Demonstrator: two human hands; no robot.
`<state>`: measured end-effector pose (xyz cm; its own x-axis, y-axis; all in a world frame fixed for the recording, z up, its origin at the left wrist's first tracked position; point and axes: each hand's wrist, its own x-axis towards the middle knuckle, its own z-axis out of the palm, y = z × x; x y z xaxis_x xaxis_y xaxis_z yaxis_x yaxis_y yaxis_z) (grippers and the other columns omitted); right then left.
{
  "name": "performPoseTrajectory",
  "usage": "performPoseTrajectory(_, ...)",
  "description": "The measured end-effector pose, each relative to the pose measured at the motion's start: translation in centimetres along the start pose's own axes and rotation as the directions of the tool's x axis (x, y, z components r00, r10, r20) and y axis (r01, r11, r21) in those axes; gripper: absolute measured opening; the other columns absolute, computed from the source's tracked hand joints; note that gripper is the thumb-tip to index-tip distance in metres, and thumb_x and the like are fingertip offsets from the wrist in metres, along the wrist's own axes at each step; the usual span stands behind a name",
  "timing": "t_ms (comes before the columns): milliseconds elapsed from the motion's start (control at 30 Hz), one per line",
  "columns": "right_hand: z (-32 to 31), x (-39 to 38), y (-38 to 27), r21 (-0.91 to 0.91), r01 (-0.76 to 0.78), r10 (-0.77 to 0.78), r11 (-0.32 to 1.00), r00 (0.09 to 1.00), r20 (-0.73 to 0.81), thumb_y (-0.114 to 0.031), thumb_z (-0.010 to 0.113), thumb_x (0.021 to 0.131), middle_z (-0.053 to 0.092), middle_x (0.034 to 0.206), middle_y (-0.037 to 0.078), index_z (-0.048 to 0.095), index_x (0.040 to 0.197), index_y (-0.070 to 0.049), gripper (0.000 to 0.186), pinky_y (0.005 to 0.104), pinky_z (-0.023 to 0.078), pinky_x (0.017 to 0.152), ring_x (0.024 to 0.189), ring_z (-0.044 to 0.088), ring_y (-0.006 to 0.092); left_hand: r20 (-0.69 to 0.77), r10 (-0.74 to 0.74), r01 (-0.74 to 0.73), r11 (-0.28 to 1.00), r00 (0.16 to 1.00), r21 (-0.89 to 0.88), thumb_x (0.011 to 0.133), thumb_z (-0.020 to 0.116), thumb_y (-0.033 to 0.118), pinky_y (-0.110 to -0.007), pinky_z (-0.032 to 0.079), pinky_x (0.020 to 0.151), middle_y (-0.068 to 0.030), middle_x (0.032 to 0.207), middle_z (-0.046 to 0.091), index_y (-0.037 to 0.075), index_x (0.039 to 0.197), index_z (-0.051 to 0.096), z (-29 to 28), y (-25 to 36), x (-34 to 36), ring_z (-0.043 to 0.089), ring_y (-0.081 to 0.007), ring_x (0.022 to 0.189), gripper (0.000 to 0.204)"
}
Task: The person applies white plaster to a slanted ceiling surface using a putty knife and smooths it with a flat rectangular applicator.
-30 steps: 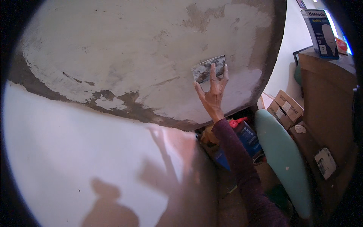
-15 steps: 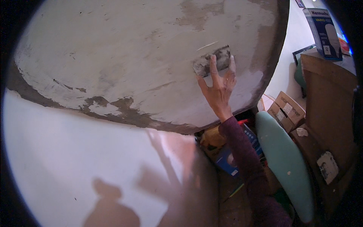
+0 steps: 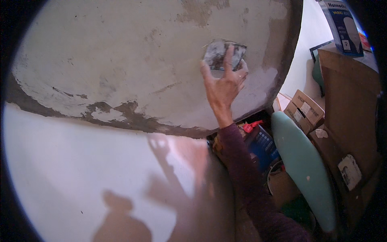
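My right hand [image 3: 223, 82] grips a flat, square metal plaster blade [image 3: 215, 53] against the grey-white plastered surface [image 3: 133, 60], its fingers bent over the blade and its thumb at the lower left. The blade is smeared with pale and dark filler, and the hand is slightly blurred. Darker bare patches run along the surface's lower edge and right side. My forearm in a maroon sleeve reaches up from the lower right. My left hand is not in view.
A white wall [image 3: 88, 161] with shadows lies below the plastered surface. At the right stand a teal padded board [image 3: 300, 165], cardboard boxes [image 3: 304, 113], a tall brown panel [image 3: 344, 101] with a bulb carton [image 3: 338, 28] on top, a white-smeared pad [image 3: 349, 172] and jumbled items [image 3: 260, 147].
My right hand and the blade have moved up the surface, first rightward and then slightly left, and the blade has turned.
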<state>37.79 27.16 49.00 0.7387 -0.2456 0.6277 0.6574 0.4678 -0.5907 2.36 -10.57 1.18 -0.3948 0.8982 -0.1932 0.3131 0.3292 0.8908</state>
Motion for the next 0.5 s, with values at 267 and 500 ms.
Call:
performPoseTrajectory(267,-0.5,-5.8,3.1,-0.044,0.224,-0.21,0.974,0.955,0.209,-0.042,0.079,0.072,0.03,0.14,0.031,0.038,0.149,-0.026,0.089,0.0574,0.032,0.098,0.129,0.034,0.0451,0.138,0.104,-0.126,0.979,0.985,0.159,0.096,0.057,0.041,-0.034,0.047,0.06,-0.008,0.078,0.059,0.007,0.114,0.059,-1.7,-1.7,0.4,0.054,-0.0174,0.065,0.039)
performPoseTrajectory(500,0.4,-2.6,6.8,0.101,0.389,-0.395,0.916,0.918,0.046,-0.032,0.084,0.068,0.026,0.145,0.031,0.038,0.149,-0.026,0.094,0.0556,0.035,0.099,0.133,0.031,0.0452,0.092,0.003,-0.026,0.967,0.996,0.253,0.095,0.058,0.04,-0.039,0.047,0.061,-0.0135,0.079,0.059,0.002,0.117,0.057,-0.7,-1.9,0.8,0.055,-0.0218,0.065,0.044)
